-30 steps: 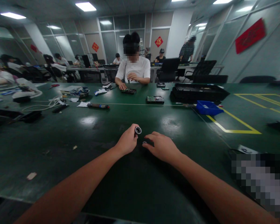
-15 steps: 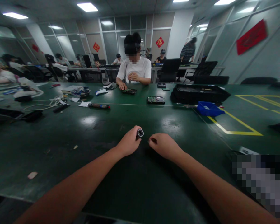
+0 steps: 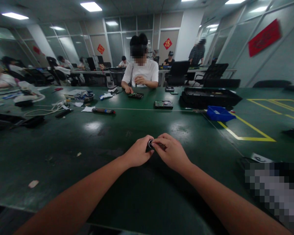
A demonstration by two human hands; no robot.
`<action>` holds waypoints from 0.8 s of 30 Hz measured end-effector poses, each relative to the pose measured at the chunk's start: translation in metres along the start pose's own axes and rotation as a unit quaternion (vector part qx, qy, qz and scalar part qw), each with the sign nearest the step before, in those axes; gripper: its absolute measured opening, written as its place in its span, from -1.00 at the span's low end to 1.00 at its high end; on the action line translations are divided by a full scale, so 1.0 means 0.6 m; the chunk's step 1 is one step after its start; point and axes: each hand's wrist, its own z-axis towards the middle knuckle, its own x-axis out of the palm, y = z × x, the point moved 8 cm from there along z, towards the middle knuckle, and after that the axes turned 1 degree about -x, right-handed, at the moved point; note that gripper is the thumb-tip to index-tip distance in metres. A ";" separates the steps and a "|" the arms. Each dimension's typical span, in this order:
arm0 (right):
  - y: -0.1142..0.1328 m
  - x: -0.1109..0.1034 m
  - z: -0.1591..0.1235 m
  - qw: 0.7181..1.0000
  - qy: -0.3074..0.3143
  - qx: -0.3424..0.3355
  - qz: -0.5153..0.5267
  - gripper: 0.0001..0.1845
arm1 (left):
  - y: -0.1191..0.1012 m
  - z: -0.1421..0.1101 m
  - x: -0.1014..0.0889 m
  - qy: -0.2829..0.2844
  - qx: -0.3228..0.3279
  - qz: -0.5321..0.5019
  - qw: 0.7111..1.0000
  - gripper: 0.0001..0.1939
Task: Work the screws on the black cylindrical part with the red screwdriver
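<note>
Above the dark green table, my left hand wraps round a short black cylinder with a silver-rimmed open end. That end faces up and towards my right hand, and most of the body is hidden in my palm. The right thumb and fingertips are pinched together right at the rim. Whatever they hold, if anything, is too small to make out.
Across the table a person in a white shirt touches a circuit-board-backed drive. Another drive, a dark pen-like tool, a blue bin and a black tray lie beyond my hands. Paper scraps are at left.
My right hand has come left and turned, its fingertips now at the cylinder's open end. The left hand with the cylinder has shifted slightly right and down.
</note>
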 end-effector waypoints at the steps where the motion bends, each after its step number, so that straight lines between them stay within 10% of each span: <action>1: -0.002 0.001 0.000 1.000 0.000 0.004 0.006 -0.82 | -0.001 0.000 0.001 0.002 0.008 0.001 1.000 -0.71; 24: -0.029 -0.049 -0.005 0.989 -0.043 0.112 0.083 -0.67 | 0.022 0.001 -0.016 -0.031 -0.055 -0.059 0.996 -0.83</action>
